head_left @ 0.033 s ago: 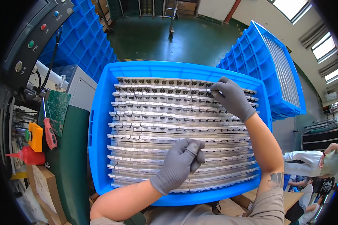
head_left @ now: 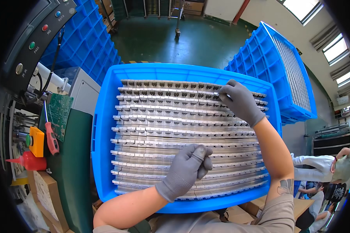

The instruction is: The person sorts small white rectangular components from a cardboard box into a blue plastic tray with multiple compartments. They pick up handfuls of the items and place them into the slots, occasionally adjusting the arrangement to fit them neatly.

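Observation:
A large blue plastic crate (head_left: 144,70) in front of me holds rows of small whitish block-shaped parts (head_left: 163,112) with dark fittings along the far rows. My left hand (head_left: 186,167), in a grey knitted glove, hovers over the near middle rows. Its fingers are curled and the thumb presses on the index finger; anything inside is hidden. Over the far right rows, my right hand (head_left: 239,99), also gloved in grey, has thumb and index finger pinched together at the second row from the far side. Whether a part is between those fingertips I cannot make out.
Left of the crate are a red-handled screwdriver (head_left: 51,138), a green circuit board (head_left: 62,112), an orange button box (head_left: 36,141) and a red bottle (head_left: 31,161). Another filled blue crate (head_left: 256,58) stands far right. People (head_left: 315,167) are at the right edge.

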A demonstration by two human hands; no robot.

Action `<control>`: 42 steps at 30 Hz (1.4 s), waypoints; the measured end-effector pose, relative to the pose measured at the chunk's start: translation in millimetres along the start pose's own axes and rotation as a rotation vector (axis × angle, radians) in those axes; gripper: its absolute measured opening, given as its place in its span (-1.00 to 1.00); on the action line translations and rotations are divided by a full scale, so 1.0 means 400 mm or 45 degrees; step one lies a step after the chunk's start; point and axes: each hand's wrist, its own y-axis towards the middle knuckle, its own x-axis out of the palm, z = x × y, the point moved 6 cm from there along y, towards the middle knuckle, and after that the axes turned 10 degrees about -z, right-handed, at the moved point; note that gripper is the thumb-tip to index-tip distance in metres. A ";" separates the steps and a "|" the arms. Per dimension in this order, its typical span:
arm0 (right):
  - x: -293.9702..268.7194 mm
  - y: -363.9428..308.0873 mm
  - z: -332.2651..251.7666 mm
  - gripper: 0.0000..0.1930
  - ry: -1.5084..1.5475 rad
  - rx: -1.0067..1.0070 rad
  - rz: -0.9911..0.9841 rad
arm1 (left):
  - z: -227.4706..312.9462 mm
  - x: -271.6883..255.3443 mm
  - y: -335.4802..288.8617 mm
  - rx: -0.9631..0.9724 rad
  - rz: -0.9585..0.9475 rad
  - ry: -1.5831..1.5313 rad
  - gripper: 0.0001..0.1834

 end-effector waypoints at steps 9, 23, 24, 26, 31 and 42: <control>0.003 -0.001 -0.017 -0.92 -0.237 -0.058 0.046 | -0.008 0.005 0.002 -0.062 -0.027 0.017 -0.66; 0.001 0.002 -0.015 -0.92 -0.150 -0.080 0.007 | -0.007 0.010 -0.001 -0.053 -0.042 0.037 -0.66; 0.000 0.003 -0.015 -0.93 -0.161 -0.091 0.022 | -0.007 0.010 -0.002 -0.054 -0.043 0.040 -0.66; 0.001 0.005 -0.019 -0.94 -0.183 -0.113 0.053 | -0.008 0.009 -0.002 -0.057 -0.041 0.033 -0.65; -0.024 -0.019 -0.029 -0.92 -0.068 -0.017 0.103 | -0.001 0.008 -0.006 -0.034 -0.016 0.006 -0.54; -0.002 -0.044 -0.049 -0.79 -0.111 -0.085 0.080 | -0.014 -0.004 -0.001 0.112 -0.077 -0.196 -0.31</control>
